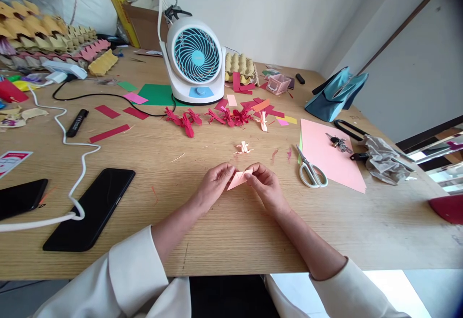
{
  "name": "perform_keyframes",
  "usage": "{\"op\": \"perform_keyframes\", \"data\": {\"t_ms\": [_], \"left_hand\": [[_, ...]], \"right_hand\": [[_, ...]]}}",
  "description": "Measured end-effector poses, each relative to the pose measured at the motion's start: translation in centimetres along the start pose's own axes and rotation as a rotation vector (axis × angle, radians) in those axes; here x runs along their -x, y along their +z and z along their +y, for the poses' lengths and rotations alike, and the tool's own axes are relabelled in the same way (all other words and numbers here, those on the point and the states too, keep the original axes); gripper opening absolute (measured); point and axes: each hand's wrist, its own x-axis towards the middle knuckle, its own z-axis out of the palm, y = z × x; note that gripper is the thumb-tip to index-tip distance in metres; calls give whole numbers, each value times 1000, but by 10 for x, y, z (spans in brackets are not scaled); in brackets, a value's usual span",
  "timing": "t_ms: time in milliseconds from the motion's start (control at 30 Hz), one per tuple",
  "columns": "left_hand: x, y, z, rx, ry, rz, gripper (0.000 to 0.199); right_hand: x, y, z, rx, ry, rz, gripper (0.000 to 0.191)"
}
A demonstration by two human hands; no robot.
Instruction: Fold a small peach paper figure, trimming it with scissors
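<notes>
Between my two hands, a little above the table, is a small piece of pale pink folded paper (pixel 238 179). My left hand (pixel 216 183) pinches its left edge with thumb and forefinger. On the other side my right hand (pixel 266 186) grips the upper right corner, thumb in front. Just beyond my fingers lies a small pale pink folded paper figure (pixel 243 147) with thin limbs. Farther back are several red folded paper figures (pixel 186 122) in a row, with another pale pink figure (pixel 263 121) at the row's right end.
Scissors (pixel 311 171) lie to the right, beside pink paper sheets (pixel 329 163) with keys (pixel 339 142) on top. A white fan (pixel 197 60) stands at the back. To the left are a black tablet-like device (pixel 92 209), a phone (pixel 21 197), a white cable (pixel 84 163) and a black marker (pixel 77 123).
</notes>
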Motion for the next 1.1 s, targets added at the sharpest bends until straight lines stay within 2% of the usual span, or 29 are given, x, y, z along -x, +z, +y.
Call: {"op": "perform_keyframes", "data": {"t_ms": [67,200,500,667,800,967,1100], "left_hand": [[-1,-1,2,-126,97,26,35],[0,-1,0,-189,123,-3,31],[1,5,2,-1,124,14,32],[1,4,1,-18,106,11,28],[-1,2,-4,-50,145,19,28],[0,6,-4,125,121,35,27],[0,6,-4,117,108,43,26]], "right_hand": [[-1,0,1,33,4,11,30],[-1,1,1,78,3,11,33],[0,3,2,76,15,-80,26],[1,4,3,119,5,-51,34],[2,5,4,167,-11,-50,33],[1,6,2,128,2,-61,33],[0,5,2,167,20,-58,37]]}}
